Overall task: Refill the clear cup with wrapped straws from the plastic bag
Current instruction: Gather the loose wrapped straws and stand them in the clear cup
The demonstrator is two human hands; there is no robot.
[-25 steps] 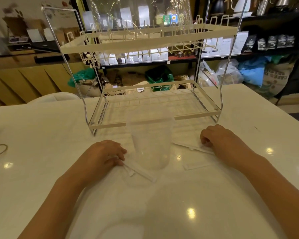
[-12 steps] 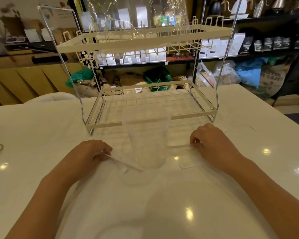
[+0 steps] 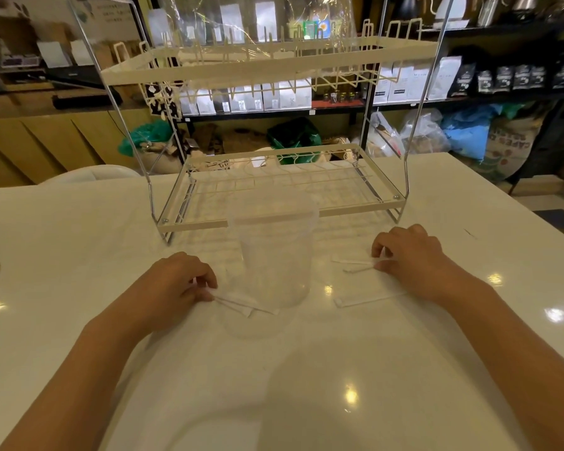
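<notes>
My left hand (image 3: 179, 281) pinches the near ends of two wrapped straws (image 3: 241, 305) lying flat on the white table (image 3: 62, 242), their far ends reaching toward the foot of the clear cup (image 3: 274, 255). My right hand (image 3: 411, 255) closes thumb and fingertips on the ends of two more straws (image 3: 355, 265) on the other side of the cup. A fifth straw (image 3: 365, 300) lies loose just in front of my right wrist, untouched. The cup stands upright between my hands, in front of the wire rack (image 3: 274, 190), and looks empty (it is so clear I can hardly find its rim). I cannot pick out the plastic bag on the table at all.

The step in hand, as I judge it, is gathering these straws and dropping them into the cup. The wrappers are thin and slippery, so I want a firm pinch at the ends and a lift that tips each pair upright before it reaches the rim. I should bring one hand over the cup at a time, since the cup is light and a knock from either side could topple it. Lower the straws end-first and release only once they are well inside. Then go back for the loose one.
</notes>
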